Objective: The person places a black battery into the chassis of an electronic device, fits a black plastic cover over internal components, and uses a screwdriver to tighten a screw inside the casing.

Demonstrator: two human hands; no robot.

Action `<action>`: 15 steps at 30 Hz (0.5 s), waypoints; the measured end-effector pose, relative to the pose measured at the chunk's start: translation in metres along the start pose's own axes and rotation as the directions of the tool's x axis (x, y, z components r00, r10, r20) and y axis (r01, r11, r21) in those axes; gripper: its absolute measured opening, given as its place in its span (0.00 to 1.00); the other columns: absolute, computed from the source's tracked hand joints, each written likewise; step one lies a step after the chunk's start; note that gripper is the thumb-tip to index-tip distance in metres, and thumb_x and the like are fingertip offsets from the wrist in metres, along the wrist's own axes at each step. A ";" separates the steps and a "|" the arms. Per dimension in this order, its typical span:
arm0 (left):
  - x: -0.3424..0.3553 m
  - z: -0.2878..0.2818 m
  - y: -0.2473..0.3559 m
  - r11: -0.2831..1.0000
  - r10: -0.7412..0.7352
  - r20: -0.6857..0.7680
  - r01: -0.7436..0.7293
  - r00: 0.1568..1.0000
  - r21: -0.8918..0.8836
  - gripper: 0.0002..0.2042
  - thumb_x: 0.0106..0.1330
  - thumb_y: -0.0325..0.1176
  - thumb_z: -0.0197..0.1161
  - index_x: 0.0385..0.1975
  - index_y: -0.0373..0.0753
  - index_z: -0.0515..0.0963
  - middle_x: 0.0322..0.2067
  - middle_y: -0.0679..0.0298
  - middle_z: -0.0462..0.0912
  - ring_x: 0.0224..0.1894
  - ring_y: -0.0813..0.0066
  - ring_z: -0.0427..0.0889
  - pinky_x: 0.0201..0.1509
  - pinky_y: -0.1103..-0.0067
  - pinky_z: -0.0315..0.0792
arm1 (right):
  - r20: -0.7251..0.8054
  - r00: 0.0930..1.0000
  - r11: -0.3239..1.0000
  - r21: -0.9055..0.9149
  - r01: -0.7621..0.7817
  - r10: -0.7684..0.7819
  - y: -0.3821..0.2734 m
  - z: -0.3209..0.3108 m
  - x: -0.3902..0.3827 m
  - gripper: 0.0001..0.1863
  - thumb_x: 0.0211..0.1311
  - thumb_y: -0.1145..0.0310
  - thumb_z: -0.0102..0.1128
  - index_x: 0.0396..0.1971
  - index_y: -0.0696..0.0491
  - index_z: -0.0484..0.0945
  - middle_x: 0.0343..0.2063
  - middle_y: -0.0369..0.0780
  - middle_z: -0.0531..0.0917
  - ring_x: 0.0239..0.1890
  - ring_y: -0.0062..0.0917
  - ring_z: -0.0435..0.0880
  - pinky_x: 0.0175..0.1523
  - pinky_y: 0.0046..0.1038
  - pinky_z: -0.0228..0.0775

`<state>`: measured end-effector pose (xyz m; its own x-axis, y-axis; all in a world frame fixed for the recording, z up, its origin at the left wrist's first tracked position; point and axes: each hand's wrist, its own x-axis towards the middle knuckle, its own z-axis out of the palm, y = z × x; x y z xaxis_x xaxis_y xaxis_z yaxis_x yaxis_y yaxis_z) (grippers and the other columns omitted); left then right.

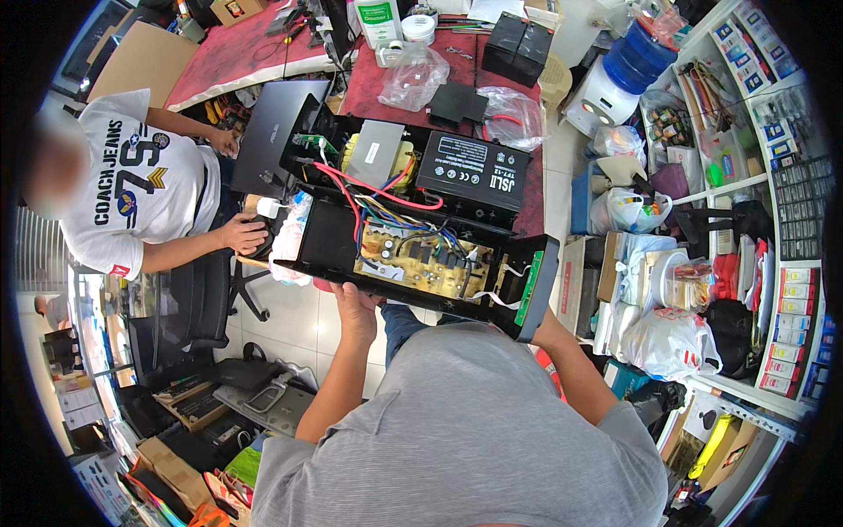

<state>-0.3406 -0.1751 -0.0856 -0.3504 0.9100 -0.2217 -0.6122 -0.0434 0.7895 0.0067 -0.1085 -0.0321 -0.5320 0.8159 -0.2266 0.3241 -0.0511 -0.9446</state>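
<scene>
My left hand (pixel 353 306) grips the lower left edge of a black metal casing tray (pixel 325 255), which holds a tan circuit board (pixel 421 263) and, at its right end panel, a green board (pixel 529 290). My right hand (pixel 543 327) is at that panel's lower corner, its fingers hidden behind it. Red, blue, yellow and black wires (pixel 395 198) run from the board into the upper housing, where a yellow transformer with a grey plate (pixel 373 154) sits left of a black battery (pixel 472 176). A small green board (pixel 309 140) is at the housing's left end.
Another person (pixel 132 176) at the left has a hand (pixel 244 234) near a white plug, beside a dark laptop (pixel 263 132). The red-topped table (pixel 378 79) carries bags and black blocks. A water dispenser (pixel 601 92) and packed shelves (pixel 694 290) stand at the right, a chair (pixel 206 307) lower left.
</scene>
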 end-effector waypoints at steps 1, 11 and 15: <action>0.000 0.000 0.001 1.000 -0.003 0.006 0.004 1.000 -0.005 0.41 0.64 0.61 0.65 0.72 0.57 0.50 0.67 0.63 0.67 0.65 0.58 0.73 0.59 0.58 0.78 | -0.002 1.000 0.998 0.059 -0.012 0.012 -0.005 -0.003 -0.001 0.49 0.43 0.66 0.82 0.67 0.57 0.64 0.62 0.46 0.73 0.64 0.36 0.74 0.69 0.35 0.63; -0.021 0.004 0.076 0.932 0.178 -0.528 0.029 0.831 0.360 0.33 0.74 0.61 0.54 0.68 0.43 0.60 0.57 0.58 0.75 0.57 0.64 0.77 0.57 0.63 0.74 | -0.441 0.839 0.936 -0.286 0.206 -0.320 -0.023 -0.089 0.008 0.32 0.59 0.85 0.59 0.66 0.58 0.69 0.59 0.47 0.78 0.62 0.34 0.78 0.68 0.34 0.68; -0.010 0.017 0.137 0.571 0.645 -0.102 -0.389 0.757 0.723 0.23 0.72 0.31 0.63 0.64 0.36 0.67 0.50 0.64 0.78 0.50 0.79 0.75 0.53 0.81 0.70 | -0.456 0.819 0.923 -0.318 0.215 -0.348 -0.072 -0.120 0.030 0.29 0.61 0.80 0.62 0.64 0.57 0.72 0.56 0.46 0.80 0.58 0.33 0.80 0.64 0.34 0.72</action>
<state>-0.4091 -0.1834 0.0347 -0.7326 0.6190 0.2831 0.2997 -0.0801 0.9507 0.0615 -0.0114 0.0577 -0.1921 0.9488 0.2507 0.4342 0.3113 -0.8453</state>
